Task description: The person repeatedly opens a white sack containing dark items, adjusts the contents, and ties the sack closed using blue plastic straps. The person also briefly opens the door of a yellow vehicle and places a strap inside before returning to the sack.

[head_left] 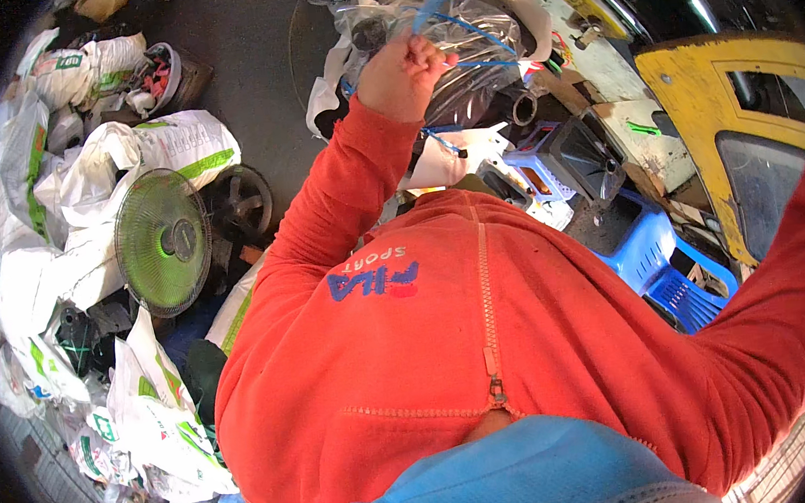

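Note:
My left hand (405, 73) is raised at the upper middle with its fingers curled closed around a blue plastic cord (444, 0). One blurred length of the cord runs up toward the top edge, while other strands cross a clear plastic bag (485, 32). That crumpled bag lies just beyond the hand, with dark contents showing through it. Below the wrist, a loose cord end hangs beside a white piece. My right arm (782, 269) in its red sleeve stretches out to the right edge, and its hand lies outside the picture.
White sacks (90, 248) pile up along the left, with a green fan (163, 242) and a black wheel-like part (240, 206) beside them. At right are a blue plastic chair (643, 242), a dark plastic box (584, 157) and a yellow panel (683, 88). Dark floor (250, 55) lies between.

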